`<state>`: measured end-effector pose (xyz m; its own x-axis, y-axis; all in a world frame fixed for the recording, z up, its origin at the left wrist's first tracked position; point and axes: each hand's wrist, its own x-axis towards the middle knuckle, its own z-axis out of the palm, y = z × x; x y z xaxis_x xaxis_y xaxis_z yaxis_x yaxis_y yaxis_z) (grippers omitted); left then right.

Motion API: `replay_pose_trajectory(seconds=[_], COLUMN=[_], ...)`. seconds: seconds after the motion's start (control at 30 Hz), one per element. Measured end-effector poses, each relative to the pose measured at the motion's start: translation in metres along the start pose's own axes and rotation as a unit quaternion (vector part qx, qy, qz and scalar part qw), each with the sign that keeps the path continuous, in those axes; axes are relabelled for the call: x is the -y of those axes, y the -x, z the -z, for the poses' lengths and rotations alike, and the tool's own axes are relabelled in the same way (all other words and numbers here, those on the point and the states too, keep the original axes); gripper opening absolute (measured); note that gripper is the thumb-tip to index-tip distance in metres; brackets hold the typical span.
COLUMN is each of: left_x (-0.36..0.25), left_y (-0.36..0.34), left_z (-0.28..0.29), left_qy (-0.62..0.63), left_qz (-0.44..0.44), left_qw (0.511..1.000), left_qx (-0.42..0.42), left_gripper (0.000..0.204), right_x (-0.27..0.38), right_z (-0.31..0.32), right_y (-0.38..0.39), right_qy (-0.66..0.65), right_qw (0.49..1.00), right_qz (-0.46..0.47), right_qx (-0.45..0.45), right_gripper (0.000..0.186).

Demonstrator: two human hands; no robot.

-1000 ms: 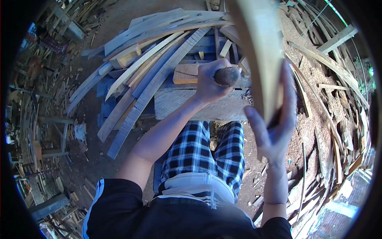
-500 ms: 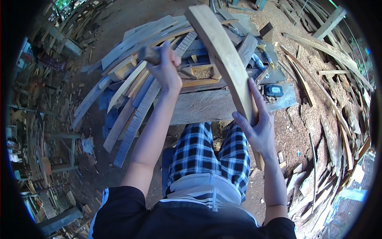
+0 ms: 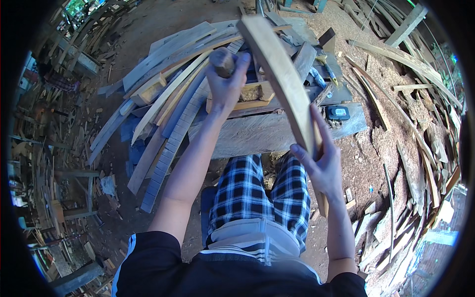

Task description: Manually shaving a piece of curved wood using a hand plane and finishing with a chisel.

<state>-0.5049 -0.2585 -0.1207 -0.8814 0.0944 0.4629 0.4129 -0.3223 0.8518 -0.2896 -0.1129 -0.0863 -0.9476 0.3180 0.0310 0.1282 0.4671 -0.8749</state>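
Left hand: raised over the bench's left part, the left hand [image 3: 226,89] is closed around a dark, round-ended piece [image 3: 222,63]; whatever lies beyond the grip is hidden, so its full form cannot be told.
Right hand: the right hand [image 3: 320,167] holds the long timber [image 3: 283,81], thumb on its left side and fingers along its right.
Long timber: pale, thick and slightly curved; held aslant above the bench, upper end toward the far left, lower end beside the right forearm.
Bench: a broad plank [image 3: 242,137] forms the near edge of the bench [image 3: 354,123], just beyond the knees.
Hollowed block: a pale block [image 3: 267,92] with a recess, lying behind the plank, partly covered by the left hand.
Right part of bench: a small dark-and-blue case [image 3: 338,113]; farther back, a brush [image 3: 328,68] with a yellow handle beside a blue object [image 3: 317,77].
Left part of bench: long strips in a fan, including a notched strip [image 3: 170,147] marked by regular cross lines.
Ground at right: sawdust [image 3: 368,151] with scattered offcuts.
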Motion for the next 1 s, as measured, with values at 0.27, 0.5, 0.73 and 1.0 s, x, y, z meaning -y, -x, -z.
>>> replay_pose_trajectory(seconds=[0.27, 0.5, 0.73, 1.0], left_x=[0.004, 0.009, 0.015, -0.007], left_y=[0.021, 0.025, 0.029, 0.017], left_z=[-0.021, -0.02, -0.009, 0.005], left_qy=[-0.13, -0.09, -0.11, 0.005], left_qz=[-0.094, -0.131, -0.095, 0.021], left_qw=[0.984, 0.984, 0.987, 0.997], left_qx=[0.077, 0.076, 0.074, -0.07], left_gripper=[0.02, 0.018, 0.016, 0.018], right_x=[0.048, 0.045, 0.044, 0.005], right_z=[0.014, 0.012, 0.004, -0.004], right_y=[-0.031, -0.032, -0.026, -0.01], right_qy=[-0.041, 0.068, 0.089, 0.111], right_qw=[0.922, 0.925, 0.984, 0.984], right_qz=[0.355, 0.356, 0.157, 0.135], right_qx=[-0.148, -0.112, 0.011, -0.031], right_gripper=[0.09, 0.088, 0.086, 0.089])
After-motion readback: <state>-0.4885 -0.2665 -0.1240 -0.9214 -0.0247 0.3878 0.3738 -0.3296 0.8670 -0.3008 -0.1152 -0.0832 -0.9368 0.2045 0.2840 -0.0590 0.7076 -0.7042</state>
